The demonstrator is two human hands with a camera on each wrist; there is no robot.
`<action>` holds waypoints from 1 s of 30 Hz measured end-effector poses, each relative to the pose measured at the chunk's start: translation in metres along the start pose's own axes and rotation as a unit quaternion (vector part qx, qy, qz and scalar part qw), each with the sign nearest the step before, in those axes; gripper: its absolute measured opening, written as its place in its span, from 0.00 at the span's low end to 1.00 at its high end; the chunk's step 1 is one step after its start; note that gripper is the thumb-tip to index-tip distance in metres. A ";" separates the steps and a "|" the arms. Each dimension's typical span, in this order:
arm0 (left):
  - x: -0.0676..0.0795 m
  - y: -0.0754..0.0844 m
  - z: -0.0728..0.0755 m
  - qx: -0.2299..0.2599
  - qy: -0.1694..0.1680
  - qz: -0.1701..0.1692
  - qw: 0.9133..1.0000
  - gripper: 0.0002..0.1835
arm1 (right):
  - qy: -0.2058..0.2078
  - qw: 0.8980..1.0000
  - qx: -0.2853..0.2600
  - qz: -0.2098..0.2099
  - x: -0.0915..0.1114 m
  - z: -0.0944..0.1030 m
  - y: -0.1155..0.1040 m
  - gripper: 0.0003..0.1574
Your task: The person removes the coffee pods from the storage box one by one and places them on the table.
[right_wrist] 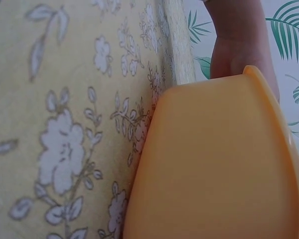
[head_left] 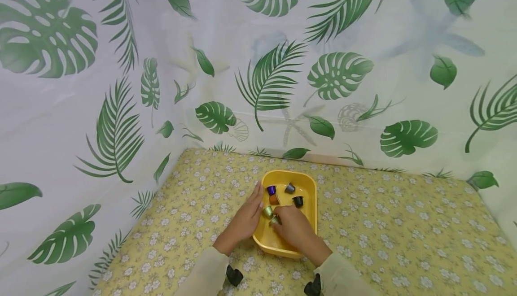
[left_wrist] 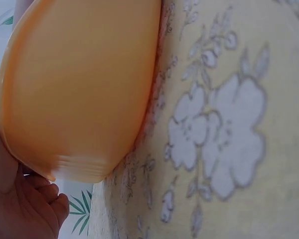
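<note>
Head view: Right hand (head_left: 296, 228) pinches a green capsule (head_left: 275, 220) in a yellow tray (head_left: 278, 242)

Nearest us, two pale, soft-looking sleeves (head_left: 203, 271) reach in, with a black piece (head_left: 234, 276) at each wrist. The right hand dips inside the tray, finger and thumb clamped on the green capsule; we cannot tell whether it is lifted off the floor. The left hand (head_left: 244, 217) lies along the tray's left side, fingers fairly straight against the rim, pinching nothing.

The tray is a rounded oblong, glossy and plastic-looking; in both wrist views we see smooth, sloping outer walls under a flared rim.

The capsules are small, shiny, tapered cups. Just beyond the pinched one lies a second green capsule (head_left: 268, 211), pale and metallic. Farther in we find a black capsule (head_left: 298, 201) on the right, an orange-brown capsule (head_left: 273, 199) on the left, a violet-blue capsule (head_left: 271, 190) just behind that, and a grey capsule (head_left: 290, 188).

Under everything spreads a yellow cloth (head_left: 363, 224) printed with white flowers. Behind it, white sheeting (head_left: 218, 22) carries green leaves and faint starfish.
</note>
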State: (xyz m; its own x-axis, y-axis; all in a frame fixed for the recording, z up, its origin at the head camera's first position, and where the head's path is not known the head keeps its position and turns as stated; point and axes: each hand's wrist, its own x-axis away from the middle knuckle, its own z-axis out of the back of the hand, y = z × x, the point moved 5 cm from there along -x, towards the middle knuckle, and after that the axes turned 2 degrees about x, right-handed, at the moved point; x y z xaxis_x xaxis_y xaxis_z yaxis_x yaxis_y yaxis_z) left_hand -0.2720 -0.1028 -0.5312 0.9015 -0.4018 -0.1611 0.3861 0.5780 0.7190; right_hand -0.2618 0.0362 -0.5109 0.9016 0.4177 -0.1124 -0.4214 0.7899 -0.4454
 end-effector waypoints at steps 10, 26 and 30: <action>-0.001 0.000 0.004 -0.009 -0.032 0.005 0.999 0.30 | -0.008 1.000 -0.001 -0.006 -0.001 0.000 -0.001 0.13; 0.002 -0.001 -0.001 -0.016 -0.032 -0.001 0.999 0.31 | -0.020 1.000 0.002 -0.019 0.002 -0.003 0.002 0.05; 0.001 -0.001 -0.001 -0.020 -0.031 -0.004 0.999 0.32 | -0.015 1.000 0.010 -0.021 0.003 -0.001 0.001 0.13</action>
State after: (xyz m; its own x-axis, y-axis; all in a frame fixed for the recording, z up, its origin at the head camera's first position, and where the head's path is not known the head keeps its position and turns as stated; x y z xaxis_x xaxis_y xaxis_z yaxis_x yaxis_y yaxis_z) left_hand -0.2714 -0.1031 -0.5332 0.8845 -0.4498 -0.1241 0.4026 0.6013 0.6901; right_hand -0.2597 0.0374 -0.5128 0.9156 0.3963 -0.0671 -0.3847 0.8157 -0.4319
